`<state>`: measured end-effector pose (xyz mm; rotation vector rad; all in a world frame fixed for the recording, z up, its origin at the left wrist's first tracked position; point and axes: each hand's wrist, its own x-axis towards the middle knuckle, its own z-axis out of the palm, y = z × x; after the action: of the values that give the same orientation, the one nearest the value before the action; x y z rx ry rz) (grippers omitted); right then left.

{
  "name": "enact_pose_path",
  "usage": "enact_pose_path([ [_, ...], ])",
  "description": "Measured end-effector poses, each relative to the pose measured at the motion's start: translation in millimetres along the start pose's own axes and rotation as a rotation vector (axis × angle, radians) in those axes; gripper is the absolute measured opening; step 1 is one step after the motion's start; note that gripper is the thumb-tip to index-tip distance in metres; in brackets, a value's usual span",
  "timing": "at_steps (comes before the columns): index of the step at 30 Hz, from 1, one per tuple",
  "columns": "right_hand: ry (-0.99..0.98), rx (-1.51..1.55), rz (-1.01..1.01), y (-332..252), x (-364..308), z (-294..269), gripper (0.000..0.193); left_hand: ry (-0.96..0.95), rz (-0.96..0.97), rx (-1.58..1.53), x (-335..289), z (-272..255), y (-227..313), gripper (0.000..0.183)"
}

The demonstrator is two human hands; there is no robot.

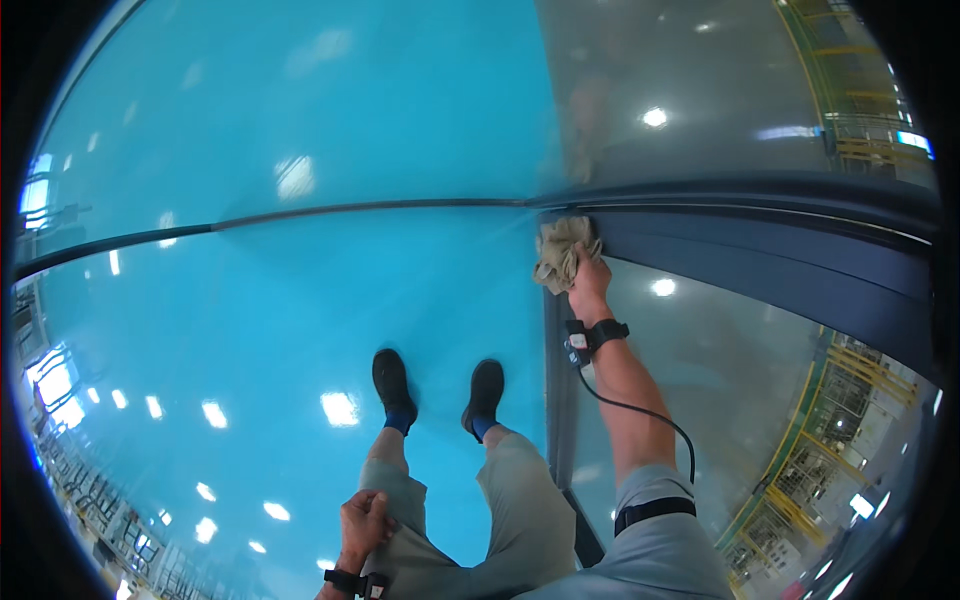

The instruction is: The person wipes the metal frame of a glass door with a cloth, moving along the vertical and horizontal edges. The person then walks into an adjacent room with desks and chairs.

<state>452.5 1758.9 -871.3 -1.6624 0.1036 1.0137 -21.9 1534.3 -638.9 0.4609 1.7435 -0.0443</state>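
Observation:
My right hand [592, 278] reaches forward, its fingers wrapped round a crumpled beige cloth [560, 255]. The cloth lies against the corner where a dark blue-grey frame [760, 245] meets a thin dark strip [380, 207] that runs off to the left. Some of my right fingers are hidden in its folds. Down by my left thigh, my left hand [366, 522] is curled closed, with nothing seen in it. A black strap holding a small device [590, 340] sits on my right wrist, and a cable [655, 412] trails from it up my forearm.
I stand on a glossy turquoise floor [270, 330] with bright light reflections. Shiny grey panels [690, 300] lie along the right, beside the dark frame. Yellow railings [800, 510] and factory equipment show at the right rim, and more equipment [90, 490] at the lower left.

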Motion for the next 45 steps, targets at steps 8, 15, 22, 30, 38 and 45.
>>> enact_pose_path([
  [8,-0.074,0.187,-0.067,-56,-81,30,0.047,-0.1,0.101,0.014,69,-36,-9,0.032],
  [15,-0.076,0.28,-0.185,-69,-121,48,0.039,-0.159,0.259,0.088,182,-51,-41,0.032],
  [22,-0.162,0.42,-0.264,-63,-128,52,0.04,-0.172,0.471,0.135,305,-68,-36,0.032],
  [30,-0.196,0.482,-0.448,-67,-161,74,0.042,-0.193,0.615,0.191,407,-121,15,0.034],
  [38,-0.267,0.445,-0.824,-127,-248,114,0.048,-0.175,0.843,0.315,449,-171,106,0.036],
  [45,-0.04,0.225,-1.303,-204,-322,140,0.048,-0.181,0.987,0.237,419,-180,182,0.038],
])
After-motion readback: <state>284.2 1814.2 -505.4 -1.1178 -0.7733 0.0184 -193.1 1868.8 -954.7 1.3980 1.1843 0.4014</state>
